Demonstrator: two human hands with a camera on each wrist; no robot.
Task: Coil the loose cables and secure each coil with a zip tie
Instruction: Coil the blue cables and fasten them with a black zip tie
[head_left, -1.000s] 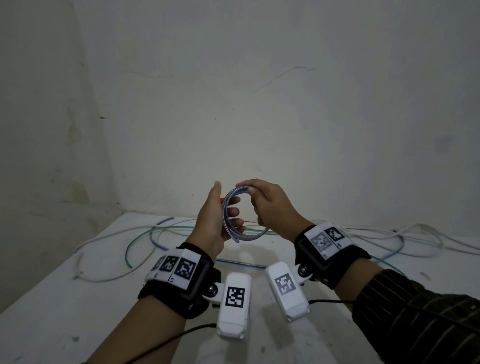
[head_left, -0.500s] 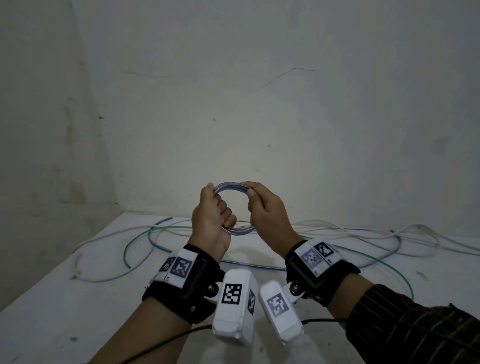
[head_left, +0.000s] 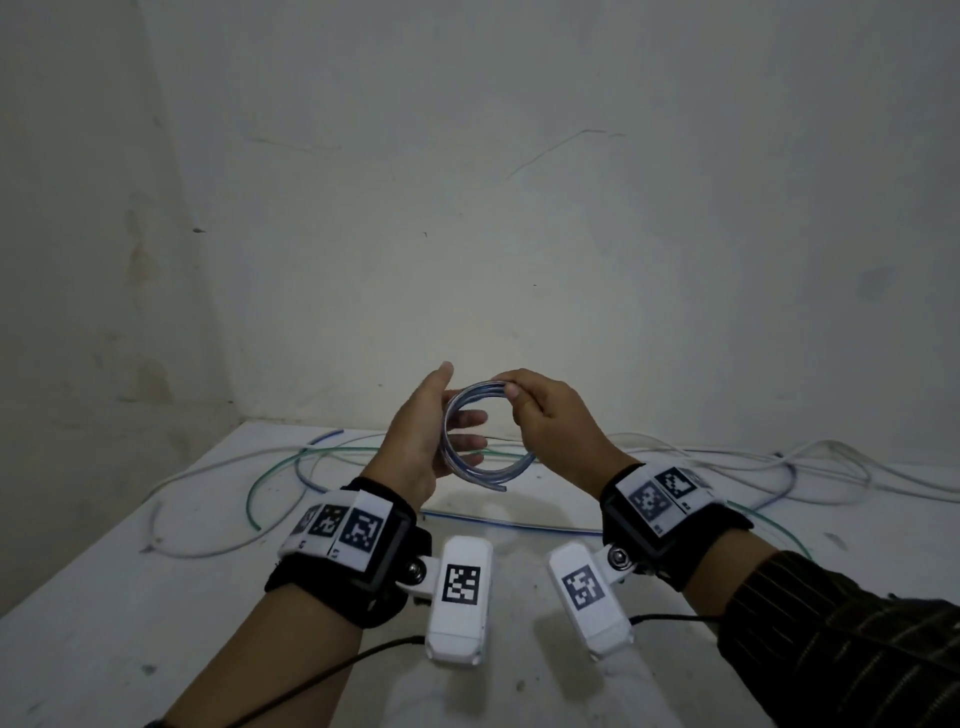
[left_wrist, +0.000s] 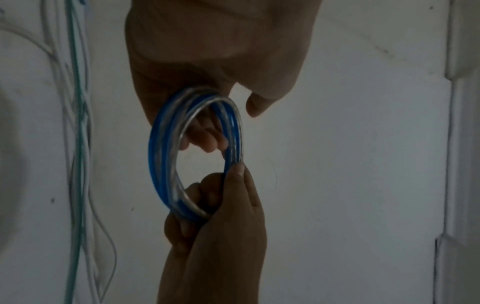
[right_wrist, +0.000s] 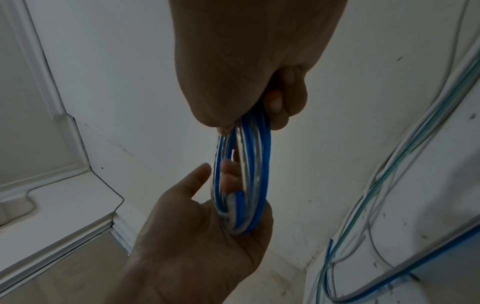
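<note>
Held up above the table (head_left: 130, 597), the blue-and-clear coil (head_left: 480, 470) sits in the loosely spread left hand (head_left: 415, 452) while the right hand (head_left: 556, 415) pinches its far top, and looks light, springy, best clamped across all loops.

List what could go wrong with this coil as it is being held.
The blue-and-clear cable coil has no zip tie visible on it; the right hand pinches its top while the left hand cradles it with straight fingers, so it may spring open. Its free end could snag.
</note>
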